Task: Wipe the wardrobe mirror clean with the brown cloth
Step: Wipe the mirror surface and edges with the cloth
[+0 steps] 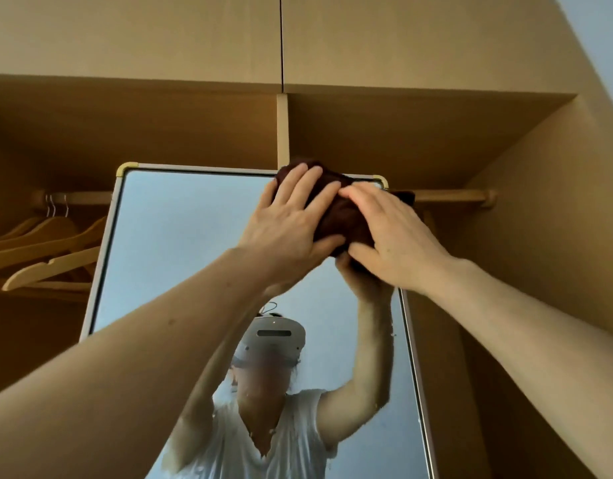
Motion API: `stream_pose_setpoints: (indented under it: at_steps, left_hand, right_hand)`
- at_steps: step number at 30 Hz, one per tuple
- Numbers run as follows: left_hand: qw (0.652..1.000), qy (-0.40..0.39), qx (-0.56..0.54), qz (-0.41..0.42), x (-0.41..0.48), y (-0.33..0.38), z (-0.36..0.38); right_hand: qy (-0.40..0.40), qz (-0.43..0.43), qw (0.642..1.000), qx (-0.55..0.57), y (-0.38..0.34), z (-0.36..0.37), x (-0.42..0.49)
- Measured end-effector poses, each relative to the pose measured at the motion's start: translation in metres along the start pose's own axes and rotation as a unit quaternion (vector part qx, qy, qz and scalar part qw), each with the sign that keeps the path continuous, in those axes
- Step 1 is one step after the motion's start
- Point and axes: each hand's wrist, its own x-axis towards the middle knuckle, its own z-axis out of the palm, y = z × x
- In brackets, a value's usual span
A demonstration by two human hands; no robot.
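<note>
The mirror (180,236) stands upright inside the wardrobe (526,236), long axis vertical and glass facing the person. Its pale frame has gold caps at the top corners. The cloth (336,209) is bunched into a lump at the mirror's top right corner, covering part of the top edge, and one end pokes rightward past the frame. Both hands lie on it side by side, fingertips nearly touching. The left hand (291,219) presses with its fingers spread and nearly straight, pointing up. The right hand (391,236) presses with its fingers pointing left. Both thumbs run along the lump's lower edge. Behind the top edge rises a divider (282,129). A rail (450,195) runs just behind the cloth, and hangers (49,250) hang left of the mirror.
</note>
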Motion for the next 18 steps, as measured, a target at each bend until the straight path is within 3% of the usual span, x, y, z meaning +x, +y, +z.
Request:
stream_pose_setpoints:
  at_steps: [4,13,18]
  left_hand:
    - [1.000,0.009,-0.015,-0.008,0.009,0.002,0.002]
    - [0.997,-0.004,-0.012,0.079,-0.046,0.009,0.005]
    - [1.000,0.015,-0.014,0.017,0.008,0.000,0.000]
  right_hand:
    - [-0.002,0.031,1.000,0.007,0.000,-0.004,0.013]
    - [-0.014,0.023,1.000,-0.008,-0.023,0.014,-0.056]
    - [-0.028,0.022,0.999,0.002,0.001,-0.007,0.009]
